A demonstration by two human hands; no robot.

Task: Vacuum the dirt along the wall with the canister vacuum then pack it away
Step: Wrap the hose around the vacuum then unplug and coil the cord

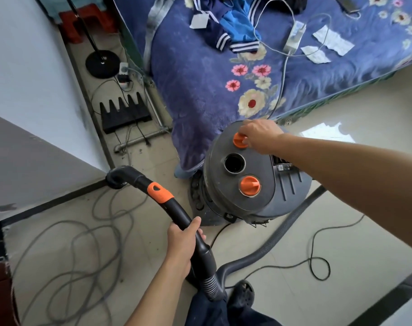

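The canister vacuum [252, 182] stands on the tiled floor [341, 243] at the foot of a bed [200, 74] draped in a blue floral blanket. Your right hand [259, 136] has its fingers closed on the far orange knob [239, 140] on the vacuum's lid; a second orange knob [249, 186] sits nearer you, with an open round port [234, 163] between them. Your left hand [182, 243] grips the black hose handle [167, 208], left of the vacuum, its curved end pointing toward the wall's skirting. This looks like switching the machine on or off; which, you cannot tell. Next comes a firm turn of that knob. A small label behind the lid is too blurred to read.
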